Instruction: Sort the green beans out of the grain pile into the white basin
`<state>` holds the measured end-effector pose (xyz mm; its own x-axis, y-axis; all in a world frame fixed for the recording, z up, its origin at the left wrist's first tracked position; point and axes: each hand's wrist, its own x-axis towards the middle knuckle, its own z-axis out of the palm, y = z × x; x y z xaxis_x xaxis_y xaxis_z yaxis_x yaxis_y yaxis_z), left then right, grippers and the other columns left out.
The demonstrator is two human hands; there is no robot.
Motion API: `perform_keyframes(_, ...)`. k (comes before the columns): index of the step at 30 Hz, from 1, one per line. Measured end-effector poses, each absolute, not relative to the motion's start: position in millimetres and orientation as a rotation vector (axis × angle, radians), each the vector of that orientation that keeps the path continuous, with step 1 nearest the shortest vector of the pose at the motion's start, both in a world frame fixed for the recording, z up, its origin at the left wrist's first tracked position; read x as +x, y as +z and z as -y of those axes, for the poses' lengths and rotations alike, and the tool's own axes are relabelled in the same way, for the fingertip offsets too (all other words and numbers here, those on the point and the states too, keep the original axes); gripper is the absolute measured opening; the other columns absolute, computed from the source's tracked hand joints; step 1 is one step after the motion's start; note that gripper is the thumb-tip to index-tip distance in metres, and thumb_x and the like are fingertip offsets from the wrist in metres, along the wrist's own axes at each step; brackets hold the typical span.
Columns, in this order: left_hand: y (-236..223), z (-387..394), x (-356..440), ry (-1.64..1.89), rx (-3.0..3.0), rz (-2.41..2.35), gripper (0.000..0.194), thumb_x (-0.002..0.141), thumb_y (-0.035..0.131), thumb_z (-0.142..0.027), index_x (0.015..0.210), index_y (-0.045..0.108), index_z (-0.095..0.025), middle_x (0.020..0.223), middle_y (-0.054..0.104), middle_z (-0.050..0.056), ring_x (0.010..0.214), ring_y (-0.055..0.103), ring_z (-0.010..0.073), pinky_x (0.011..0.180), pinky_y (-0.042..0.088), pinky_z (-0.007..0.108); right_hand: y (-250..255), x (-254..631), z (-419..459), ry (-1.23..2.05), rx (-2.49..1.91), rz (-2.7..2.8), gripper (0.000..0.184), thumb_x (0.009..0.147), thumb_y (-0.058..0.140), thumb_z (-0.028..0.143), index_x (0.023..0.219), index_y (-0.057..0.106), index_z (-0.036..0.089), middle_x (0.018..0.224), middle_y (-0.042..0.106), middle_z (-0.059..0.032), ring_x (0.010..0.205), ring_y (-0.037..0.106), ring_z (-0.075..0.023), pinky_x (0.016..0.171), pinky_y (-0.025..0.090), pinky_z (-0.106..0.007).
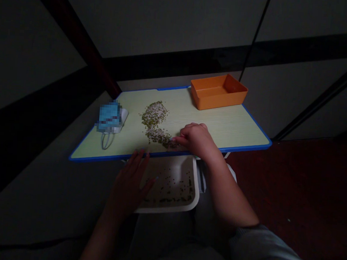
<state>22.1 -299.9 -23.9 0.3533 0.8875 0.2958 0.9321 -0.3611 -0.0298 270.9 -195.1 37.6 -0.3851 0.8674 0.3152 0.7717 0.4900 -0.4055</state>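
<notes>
On the pale table lies a loose pile of small green and whitish grains (154, 115), with a tail of them reaching toward the front edge. My right hand (195, 139) rests at the end of that tail, its fingers curled in and its thumb tip at the grains. Whatever is in those fingers is too small or hidden to tell. My left hand (130, 182) is open, fingers stretched toward the table's front edge, over the left side of a whitish tray (197, 186). Dark grains lie scattered inside the tray, mostly along its near side.
The blue-edged table (220, 127) stands against a wall. At its back right is an orange rectangular bin (222, 101). On the left sits a blurred-out blue item (109, 116) with a pale cord loop (105, 141). Dark red floor (290, 184) shows at right.
</notes>
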Motion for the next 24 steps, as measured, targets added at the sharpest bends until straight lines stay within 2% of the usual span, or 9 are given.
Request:
perform_keyframes(16,-29,299,20,-0.369,-2.41,1.639,0.074,0.089,0.045,-0.051,0.151,0.013,-0.024,0.156,0.028,0.012,0.144,0.024,0.0284,0.109,0.036,0.049,39,294,195,0.3,-1.41,2.09,0.037,0.088,0.059,0.041,0.059,0.058,0.017,0.065,0.058,-0.0009,0.066,0.046,-0.0128,0.066,0.024,-0.029)
perform_keyframes(24,-34,295,15,-0.384,-2.392,1.579,0.077,0.088,0.047,-0.051,0.151,0.012,-0.024,0.155,0.031,0.012,0.143,0.027,0.0291,0.106,0.04,0.048,40,271,195,0.252,-1.405,2.262,0.033,0.088,0.059,0.043,0.066,0.065,0.019,0.075,0.067,-0.0034,0.08,0.054,-0.017,0.071,0.024,-0.03)
